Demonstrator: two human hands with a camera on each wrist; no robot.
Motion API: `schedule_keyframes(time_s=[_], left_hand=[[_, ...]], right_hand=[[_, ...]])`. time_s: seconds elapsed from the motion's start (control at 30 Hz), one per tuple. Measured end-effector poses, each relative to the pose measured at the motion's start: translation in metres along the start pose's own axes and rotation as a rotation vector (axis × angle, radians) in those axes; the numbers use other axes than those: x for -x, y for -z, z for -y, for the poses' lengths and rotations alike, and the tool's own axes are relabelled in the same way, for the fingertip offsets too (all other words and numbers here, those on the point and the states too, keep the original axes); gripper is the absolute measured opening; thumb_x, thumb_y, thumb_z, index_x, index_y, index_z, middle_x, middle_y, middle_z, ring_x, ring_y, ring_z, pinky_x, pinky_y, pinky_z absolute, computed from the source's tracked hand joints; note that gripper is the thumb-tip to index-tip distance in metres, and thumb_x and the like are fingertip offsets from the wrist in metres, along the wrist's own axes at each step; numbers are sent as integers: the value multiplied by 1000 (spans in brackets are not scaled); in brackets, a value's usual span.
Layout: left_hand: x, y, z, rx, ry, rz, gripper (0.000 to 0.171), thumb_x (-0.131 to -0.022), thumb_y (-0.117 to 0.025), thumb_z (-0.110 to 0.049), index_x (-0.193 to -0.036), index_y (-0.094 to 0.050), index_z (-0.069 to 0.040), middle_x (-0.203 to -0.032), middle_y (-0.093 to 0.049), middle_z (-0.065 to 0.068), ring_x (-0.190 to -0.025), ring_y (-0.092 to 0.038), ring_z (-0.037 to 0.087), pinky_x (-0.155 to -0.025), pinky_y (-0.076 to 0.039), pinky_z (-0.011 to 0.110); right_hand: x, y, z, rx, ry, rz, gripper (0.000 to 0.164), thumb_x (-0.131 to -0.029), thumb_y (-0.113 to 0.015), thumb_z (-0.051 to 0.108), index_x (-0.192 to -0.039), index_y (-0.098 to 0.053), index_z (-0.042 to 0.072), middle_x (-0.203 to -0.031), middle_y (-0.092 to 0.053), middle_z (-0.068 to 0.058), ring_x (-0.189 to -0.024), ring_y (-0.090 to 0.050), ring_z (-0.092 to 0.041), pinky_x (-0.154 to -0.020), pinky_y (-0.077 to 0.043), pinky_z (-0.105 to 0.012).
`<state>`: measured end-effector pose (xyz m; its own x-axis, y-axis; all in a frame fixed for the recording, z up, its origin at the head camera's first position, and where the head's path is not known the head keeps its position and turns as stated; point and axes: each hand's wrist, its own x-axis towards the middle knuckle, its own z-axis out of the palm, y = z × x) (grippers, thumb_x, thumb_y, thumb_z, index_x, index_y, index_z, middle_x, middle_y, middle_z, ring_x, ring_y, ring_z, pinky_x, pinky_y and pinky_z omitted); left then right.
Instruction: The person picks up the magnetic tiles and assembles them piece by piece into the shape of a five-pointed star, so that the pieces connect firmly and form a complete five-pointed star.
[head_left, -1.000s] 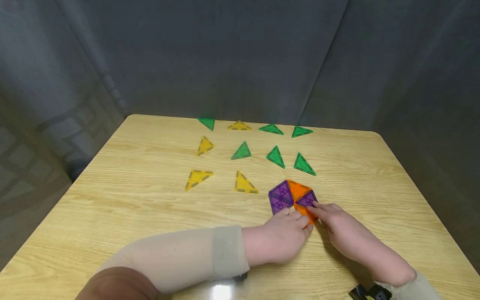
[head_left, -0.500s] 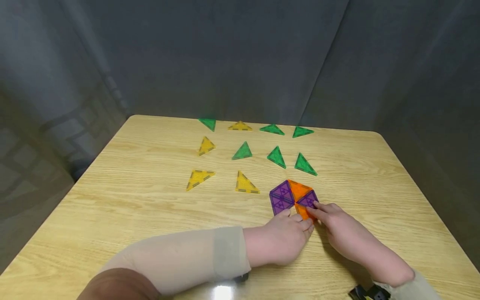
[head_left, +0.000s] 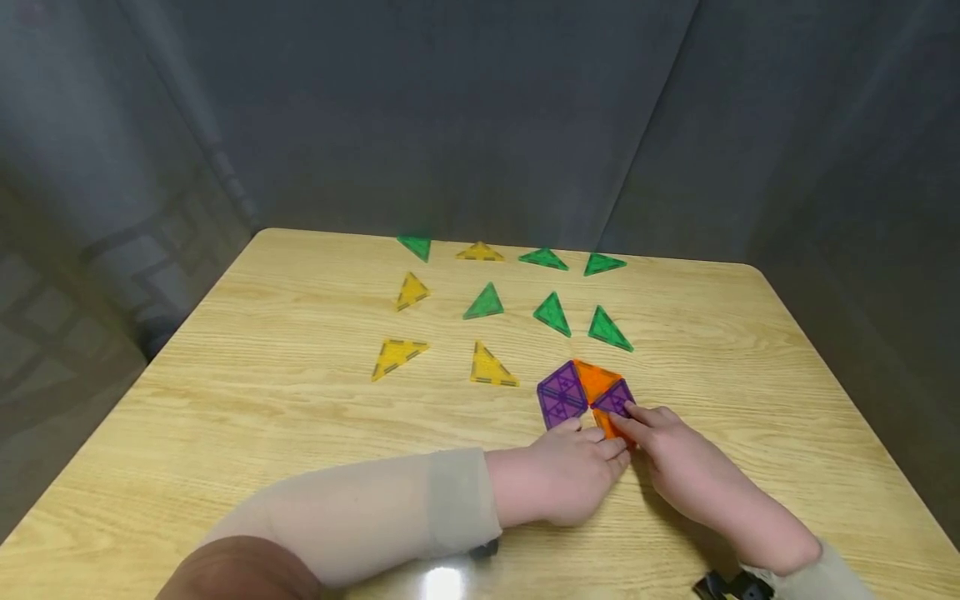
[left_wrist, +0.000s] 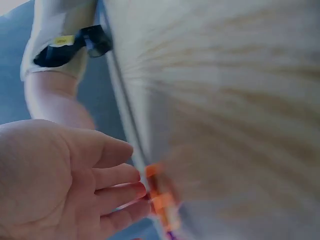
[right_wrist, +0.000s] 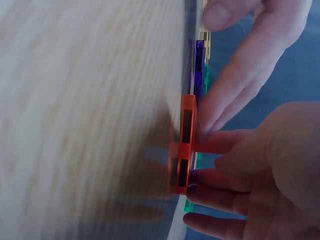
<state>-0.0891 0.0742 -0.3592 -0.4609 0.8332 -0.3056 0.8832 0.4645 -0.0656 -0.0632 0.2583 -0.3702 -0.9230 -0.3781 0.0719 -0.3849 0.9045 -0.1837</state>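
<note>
Flat triangular magnetic tiles form a fan on the table. Its left side has purple tiles [head_left: 561, 396], with an orange tile [head_left: 597, 381] at the far side and a single purple tile [head_left: 612, 397] at right. My left hand [head_left: 573, 477] lies across the near side, its extended fingertips on the near orange tile [head_left: 604, 423] and covering part of it. From the right, my right hand [head_left: 686, 458] rests its fingertips on this tile and the right purple one. In the right wrist view the near orange tile [right_wrist: 186, 145] shows edge-on beside the fingers of both hands.
Beyond the fan lie loose triangular tiles in loose rows, several green tiles [head_left: 552, 315] and several yellow tiles [head_left: 491, 367]. They sit apart on the wooden table [head_left: 262, 392]. A dark curtain [head_left: 450, 117] hangs behind the table's far edge.
The near orange tile has shifted slightly to the right, with the left fingertips moving along with it. The right hand stays at the fan's right side, and the other tiles keep their places.
</note>
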Motion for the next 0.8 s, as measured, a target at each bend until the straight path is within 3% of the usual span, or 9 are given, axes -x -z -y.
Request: schedule_keyframes(time_s=[0.13,0.2,0.3,0.47,0.57,0.67,0.8], left_hand=[[27,10,19,47,20,-51,52,-105,-41,-31,-156,-30,-26,-161,-21,-11,-146,-18,11,-118,-19,37],[49,15,37,95,43,-108,51,-105,-42,-29,-155,-34,-21,-160,-24,-7,-146,-22,15,-118,-20,40],[84,16,74,198,131,-178,47,-106,-42,-27,-152,-40,-17,-158,-30,-2,-144,-28,21,-118,-19,45],[132,-6,151,385,376,-218,44,-104,-47,-19,-147,-47,-13,-154,-39,7,-141,-33,34,-116,-17,57],[150,-26,186,476,454,-229,44,-102,-48,-11,-146,-49,-13,-153,-40,12,-139,-34,38,-114,-21,61],[160,-46,209,548,416,-244,48,-102,-47,-6,-149,-46,-16,-156,-34,11,-141,-32,37,-114,-25,57],[166,-65,224,530,290,-275,50,-102,-49,-4,-151,-44,-17,-158,-31,10,-141,-32,34,-113,-30,51]], right_hand=[[-3,2,1,4,5,17,42,-86,-69,-4,-127,-66,1,-129,-58,-26,-110,-59,-40,-87,-52,-55],[-5,5,2,10,-7,51,43,-86,-68,-5,-128,-65,2,-129,-58,-26,-111,-59,-40,-87,-52,-55],[-10,13,2,15,-32,111,43,-86,-67,-4,-128,-65,2,-125,-61,-24,-110,-59,-41,-88,-52,-56],[-35,29,8,13,5,88,36,-90,-70,3,-125,-66,2,-117,-65,-17,-107,-62,-38,-87,-53,-55],[-62,32,23,20,57,48,35,-91,-71,9,-124,-66,2,-117,-66,-16,-108,-62,-35,-88,-53,-53],[-97,27,43,12,40,61,38,-92,-71,20,-126,-65,3,-117,-66,-14,-103,-64,-30,-83,-55,-48],[-143,12,74,-20,-29,139,48,-94,-67,40,-124,-62,2,-91,-68,-9,-69,-62,-21,-58,-52,-36]])
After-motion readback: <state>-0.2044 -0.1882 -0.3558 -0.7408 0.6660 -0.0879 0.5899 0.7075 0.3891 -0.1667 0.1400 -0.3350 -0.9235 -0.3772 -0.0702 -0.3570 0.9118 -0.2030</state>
